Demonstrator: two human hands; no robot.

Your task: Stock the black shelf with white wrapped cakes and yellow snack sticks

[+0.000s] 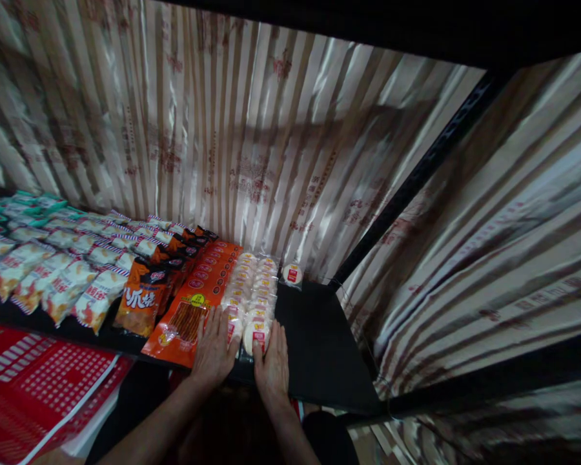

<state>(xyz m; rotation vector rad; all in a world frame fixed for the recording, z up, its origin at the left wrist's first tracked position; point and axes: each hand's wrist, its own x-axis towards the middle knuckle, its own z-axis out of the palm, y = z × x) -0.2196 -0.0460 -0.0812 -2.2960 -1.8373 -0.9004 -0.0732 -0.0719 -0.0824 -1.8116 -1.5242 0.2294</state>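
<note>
Two columns of round white cracker packs [264,290] with red-and-yellow labels run from the back of the black shelf [319,342] to its front edge. My left hand [215,345] lies along their left side at the front, fingers stretched out, partly over a large orange snack bag [206,278]. Along the right side of the same columns rests my right hand [274,365], its fingers straight and its thumb against the front pack. Neither hand is wrapped round a pack. One separate round pack [292,274] leans at the back, right of the columns.
Left of the orange bag stand orange-and-black snack bags [142,297], then rows of white bags [58,278] and green ones [33,203]. A red plastic basket [53,381] is below the shelf edge. Behind hangs striped sheeting [252,129]; a dark metal post [411,181] bounds the right.
</note>
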